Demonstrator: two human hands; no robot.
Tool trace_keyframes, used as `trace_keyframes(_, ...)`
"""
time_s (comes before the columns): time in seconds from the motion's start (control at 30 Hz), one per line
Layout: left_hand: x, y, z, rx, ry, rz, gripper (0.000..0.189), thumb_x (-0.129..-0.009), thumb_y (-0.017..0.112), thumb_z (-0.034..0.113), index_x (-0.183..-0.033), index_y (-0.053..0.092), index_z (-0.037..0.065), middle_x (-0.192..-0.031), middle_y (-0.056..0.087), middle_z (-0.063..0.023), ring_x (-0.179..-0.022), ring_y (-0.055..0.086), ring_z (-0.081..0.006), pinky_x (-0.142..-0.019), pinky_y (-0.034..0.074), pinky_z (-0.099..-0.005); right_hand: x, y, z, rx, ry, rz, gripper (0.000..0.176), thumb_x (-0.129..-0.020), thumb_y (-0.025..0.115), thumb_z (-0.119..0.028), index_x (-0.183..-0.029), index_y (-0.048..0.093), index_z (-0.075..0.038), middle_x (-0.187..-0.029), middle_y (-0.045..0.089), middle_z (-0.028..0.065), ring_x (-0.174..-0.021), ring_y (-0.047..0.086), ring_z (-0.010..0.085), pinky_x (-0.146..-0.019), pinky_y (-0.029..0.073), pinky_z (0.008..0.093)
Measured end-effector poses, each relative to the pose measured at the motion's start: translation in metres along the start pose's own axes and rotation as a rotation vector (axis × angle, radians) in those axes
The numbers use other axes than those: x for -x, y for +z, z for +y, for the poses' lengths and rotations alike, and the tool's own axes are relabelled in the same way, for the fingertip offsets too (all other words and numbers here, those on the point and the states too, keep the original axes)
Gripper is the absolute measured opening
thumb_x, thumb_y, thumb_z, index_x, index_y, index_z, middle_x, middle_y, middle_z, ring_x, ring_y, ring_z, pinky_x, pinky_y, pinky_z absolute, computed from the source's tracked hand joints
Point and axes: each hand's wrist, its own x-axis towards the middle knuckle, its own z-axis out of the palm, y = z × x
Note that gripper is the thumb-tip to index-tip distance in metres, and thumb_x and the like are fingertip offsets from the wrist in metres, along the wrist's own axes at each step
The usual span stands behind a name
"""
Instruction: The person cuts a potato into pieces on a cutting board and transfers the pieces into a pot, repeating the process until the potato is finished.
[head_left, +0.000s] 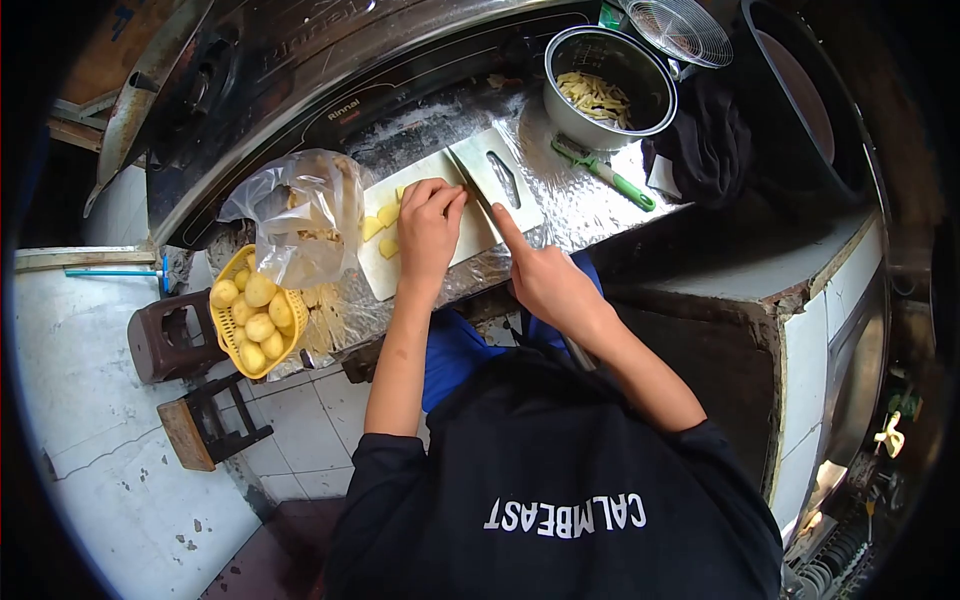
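On the white cutting board (378, 278), my left hand (430, 225) is closed with its fingertips pressed down, close to the knife blade. What it pins is mostly hidden beneath the fingers, apparently a piece of potato. Cut potato slices (387, 215) lie just to the left of that hand. My right hand (555, 285) is wrapped round the handle of a kitchen knife (468, 178), its index finger stretched along the spine. The blade points up and left across the board, beside my left fingertips.
A clear plastic bag (300, 215) sits left of the board. Below it, a yellow basket (222, 318) holds several peeled potatoes. At upper right stand a pot (600, 128) with cut strips, a green-handled peeler (620, 186), a mesh strainer (680, 30) and a dark cloth (710, 140).
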Motion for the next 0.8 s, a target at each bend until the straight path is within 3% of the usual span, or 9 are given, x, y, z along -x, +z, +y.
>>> trace_keyframes(0.23, 0.002, 0.000, -0.002, 0.033, -0.043, 0.028, 0.012, -0.084, 0.075, 0.007, -0.094, 0.076, 0.000, -0.095, 0.069, -0.0109, -0.092, 0.064, -0.0298, -0.082, 0.052, -0.0382, -0.004, 0.003, 0.000, -0.078, -0.123, 0.077, 0.077, -0.089, 0.053, -0.001, -0.158, 0.019, -0.002, -0.061, 0.060, 0.0303, -0.058, 0.062, 0.0512, -0.060, 0.050, 0.0603)
trace_keyframes(0.47, 0.002, 0.001, -0.005, 0.033, -0.026, 0.034, 0.011, -0.084, 0.075, 0.007, -0.092, 0.076, 0.000, -0.096, 0.070, -0.0109, -0.093, 0.064, -0.0296, -0.082, 0.052, -0.0386, -0.012, 0.006, 0.001, -0.021, -0.088, 0.031, 0.077, -0.089, 0.053, -0.001, -0.158, 0.020, -0.002, -0.062, 0.061, 0.0302, -0.060, 0.062, 0.0516, -0.062, 0.050, 0.0603)
trace_keyframes(0.53, 0.002, 0.001, -0.005, 0.031, -0.019, 0.034, 0.011, -0.084, 0.075, 0.007, -0.092, 0.076, 0.000, -0.095, 0.070, -0.0109, -0.093, 0.065, -0.0296, -0.081, 0.052, -0.0387, -0.018, 0.010, 0.004, -0.023, -0.082, 0.101, 0.077, -0.089, 0.053, -0.001, -0.159, 0.024, -0.011, -0.061, 0.059, 0.0307, -0.060, 0.062, 0.0495, -0.064, 0.049, 0.0589)
trace_keyframes(0.67, 0.001, 0.000, -0.006, 0.050, -0.040, 0.034, 0.011, -0.083, 0.075, 0.007, -0.091, 0.076, 0.000, -0.095, 0.070, -0.0109, -0.091, 0.065, -0.0300, -0.081, 0.052, -0.0389, -0.018, 0.003, 0.000, -0.026, -0.120, 0.127, 0.076, -0.089, 0.053, -0.001, -0.159, 0.024, -0.011, -0.062, 0.059, 0.0308, -0.060, 0.062, 0.0500, -0.064, 0.048, 0.0590)
trace_keyframes(0.77, 0.004, -0.001, -0.005, 0.060, -0.060, 0.031, 0.011, -0.083, 0.075, 0.007, -0.091, 0.076, 0.000, -0.095, 0.070, -0.0110, -0.091, 0.065, -0.0301, -0.081, 0.052, -0.0390, -0.016, 0.006, -0.001, -0.046, -0.152, 0.153, 0.076, -0.089, 0.053, -0.001, -0.159, 0.024, -0.011, -0.062, 0.059, 0.0305, -0.060, 0.062, 0.0502, -0.063, 0.048, 0.0590)
trace_keyframes(0.8, 0.003, -0.001, -0.006, 0.058, -0.059, 0.029, 0.011, -0.082, 0.075, 0.006, -0.091, 0.076, 0.000, -0.095, 0.070, -0.0111, -0.091, 0.065, -0.0301, -0.081, 0.052, -0.0389, -0.018, 0.006, -0.001, -0.024, -0.164, 0.142, 0.076, -0.088, 0.054, 0.000, -0.158, 0.023, -0.005, -0.065, 0.061, 0.0318, -0.063, 0.062, 0.0524, -0.064, 0.049, 0.0597)
